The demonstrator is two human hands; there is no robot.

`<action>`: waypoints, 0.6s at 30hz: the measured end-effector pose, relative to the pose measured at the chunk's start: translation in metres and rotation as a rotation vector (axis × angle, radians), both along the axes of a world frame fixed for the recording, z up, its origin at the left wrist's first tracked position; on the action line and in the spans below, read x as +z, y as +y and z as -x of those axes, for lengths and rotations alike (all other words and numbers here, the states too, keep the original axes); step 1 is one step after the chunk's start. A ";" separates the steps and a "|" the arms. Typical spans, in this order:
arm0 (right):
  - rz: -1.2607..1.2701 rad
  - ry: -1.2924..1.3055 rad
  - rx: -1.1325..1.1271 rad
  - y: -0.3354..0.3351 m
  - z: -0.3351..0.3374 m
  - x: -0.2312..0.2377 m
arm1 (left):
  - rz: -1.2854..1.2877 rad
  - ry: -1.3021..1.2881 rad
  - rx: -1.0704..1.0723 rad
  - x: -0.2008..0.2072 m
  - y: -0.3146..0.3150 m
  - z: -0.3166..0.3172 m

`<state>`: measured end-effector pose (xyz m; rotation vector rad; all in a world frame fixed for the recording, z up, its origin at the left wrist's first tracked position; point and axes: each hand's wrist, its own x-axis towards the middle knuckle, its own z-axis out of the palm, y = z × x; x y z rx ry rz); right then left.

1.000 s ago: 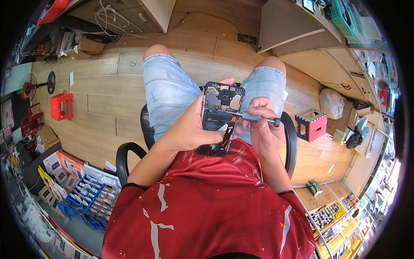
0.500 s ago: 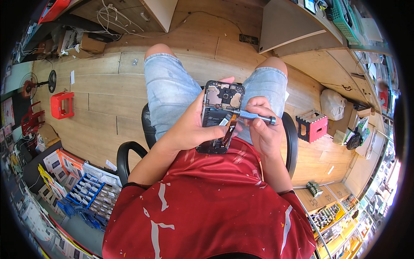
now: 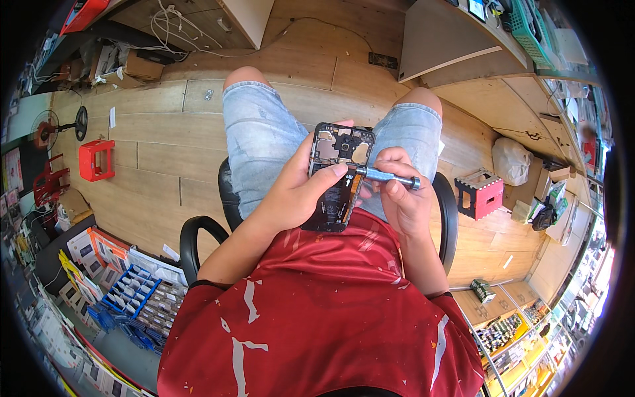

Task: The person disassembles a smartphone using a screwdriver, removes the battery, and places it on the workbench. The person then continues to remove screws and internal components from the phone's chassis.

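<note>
An opened smartphone (image 3: 360,137) with its back off lies over my lap, showing its camera, metal shields and a black battery (image 3: 329,202). My left hand (image 3: 294,188) grips it along the left side. The left thumb presses near the phone's middle, at the upper end of a dark flex cable (image 3: 350,188) that lies flat along the battery. In my right hand (image 3: 407,205) is a screwdriver (image 3: 397,178) with a blue-grey handle, held level between the fingers. Its tip reaches the right side of the phone, close to the left thumb; exact contact cannot be made out.
I sit in a black chair with armrests (image 3: 202,228). A red stool (image 3: 97,161) and a fan (image 3: 80,124) stand left, a pink-and-black stool (image 3: 481,194) right. Cabinets (image 3: 463,46) border the floor ahead. Blue trays of small parts (image 3: 132,291) lie at lower left.
My left thumb has moved up from the battery to the phone's middle. The flex cable, raised and bent before, now lies flat. The screwdriver has shifted slightly left.
</note>
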<state>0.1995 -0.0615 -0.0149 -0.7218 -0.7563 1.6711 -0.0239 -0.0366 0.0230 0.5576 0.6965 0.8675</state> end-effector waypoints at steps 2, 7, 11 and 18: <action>0.003 0.010 0.003 -0.001 -0.001 -0.004 | -0.019 0.030 0.007 -0.003 -0.001 -0.001; 0.037 0.054 0.017 -0.001 -0.002 -0.007 | -0.043 0.030 0.016 -0.005 -0.002 -0.001; 0.034 0.091 0.025 0.000 -0.003 -0.008 | -0.036 -0.006 -0.014 -0.003 -0.001 0.000; -0.001 0.029 0.021 0.003 -0.006 -0.007 | -0.004 -0.038 -0.030 -0.003 -0.001 0.001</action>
